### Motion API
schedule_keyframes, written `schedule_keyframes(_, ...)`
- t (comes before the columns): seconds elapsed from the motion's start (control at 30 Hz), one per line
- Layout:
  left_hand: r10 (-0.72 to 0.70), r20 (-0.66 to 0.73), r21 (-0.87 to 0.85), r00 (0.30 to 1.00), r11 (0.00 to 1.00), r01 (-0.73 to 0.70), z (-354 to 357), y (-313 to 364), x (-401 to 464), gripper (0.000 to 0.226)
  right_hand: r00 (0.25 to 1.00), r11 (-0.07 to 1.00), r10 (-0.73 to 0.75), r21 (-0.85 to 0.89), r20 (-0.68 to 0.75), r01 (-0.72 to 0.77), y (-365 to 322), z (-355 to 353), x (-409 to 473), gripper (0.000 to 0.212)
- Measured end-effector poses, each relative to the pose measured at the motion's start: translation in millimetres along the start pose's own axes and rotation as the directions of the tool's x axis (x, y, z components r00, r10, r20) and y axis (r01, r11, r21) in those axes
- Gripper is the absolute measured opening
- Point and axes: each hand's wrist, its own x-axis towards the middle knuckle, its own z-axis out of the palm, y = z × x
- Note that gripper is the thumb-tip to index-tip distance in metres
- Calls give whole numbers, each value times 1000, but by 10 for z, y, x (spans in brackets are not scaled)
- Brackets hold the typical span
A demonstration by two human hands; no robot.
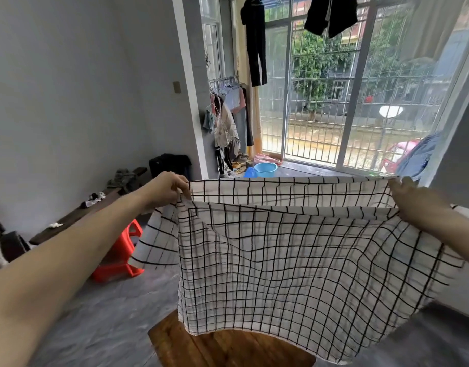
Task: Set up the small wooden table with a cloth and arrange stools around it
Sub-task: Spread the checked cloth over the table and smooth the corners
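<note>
Checked cloth [294, 260] held up mid-frame, stretched wide above wooden table [222, 348] at bottom centre. Top edge pinched by left hand [170, 189] at one corner, by right hand [411, 200] at other. Cloth partly doubled over, extra flap hanging at left. Long axis left to right, hem pointing down at tabletop. Risk judged: fold left in, cloth laid skewed or bunched. Red stool [119, 252] waiting at left, well apart.

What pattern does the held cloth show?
Black grid lines on white cloth, head view.
</note>
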Motion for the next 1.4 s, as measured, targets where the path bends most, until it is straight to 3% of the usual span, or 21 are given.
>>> schedule_keyframes(0.07, -12, 122, 267, 992, 963, -22, 19, -26, 10, 37, 1000, 1000, -5, 30, -17, 6, -40, -36, 5, 52)
schedule_keyframes(0.13, -40, 131, 377, 991, 926, -12, 70, -37, -9, 30, 999, 999, -10, 39, -37, 11, -91, -68, -8, 51)
schedule_keyframes(0.27, -52, 109, 413, 993, 911, 3, 107, -1, -69, 11, 996, 999, -5, -37, -88, 2, -108, -118, 3, 56)
schedule_keyframes(0.43, -73, 138, 491, 988, 871, -5, 78, -22, -103, 14, 985, 1000, -16, 12, -172, 19, -112, -147, 53, 63)
schedule_keyframes(0.6, -83, 106, 494, 991, 869, 20, 136, -107, -181, 14, 994, 999, -1, -32, -107, -2, -184, -176, -22, 55)
schedule_keyframes(0.73, -176, 83, 512, 981, 852, 110, 299, -172, -239, 26, 993, 999, 5, 52, -114, 1, -319, -219, -36, 51)
schedule_keyframes(0.97, -491, 235, 471, 839, 812, 344, 1172, -335, -599, 52, 991, 992, -58, 108, -122, 71, -713, -432, -7, 47)
schedule_keyframes(1.1, -627, 248, 469, 739, 745, 474, 1884, -848, -830, 67, 984, 986, -95, 122, -153, 114, -946, -573, 6, 47)
schedule_keyframes(1.27, -606, 376, 332, 701, 794, 508, 2149, -222, -987, 67, 975, 976, -139, 140, -174, 164, -1232, -805, -41, 58)
schedule_keyframes(1.33, -609, 473, 320, 636, 792, 521, 2259, 3, -949, 76, 971, 975, -157, 128, -179, 181, -1350, -864, -79, 64)
schedule_keyframes(1.4, -618, 591, 398, 519, 783, 478, 2334, 230, -851, 74, 968, 972, -177, 122, -176, 200, -1463, -894, -124, 65)
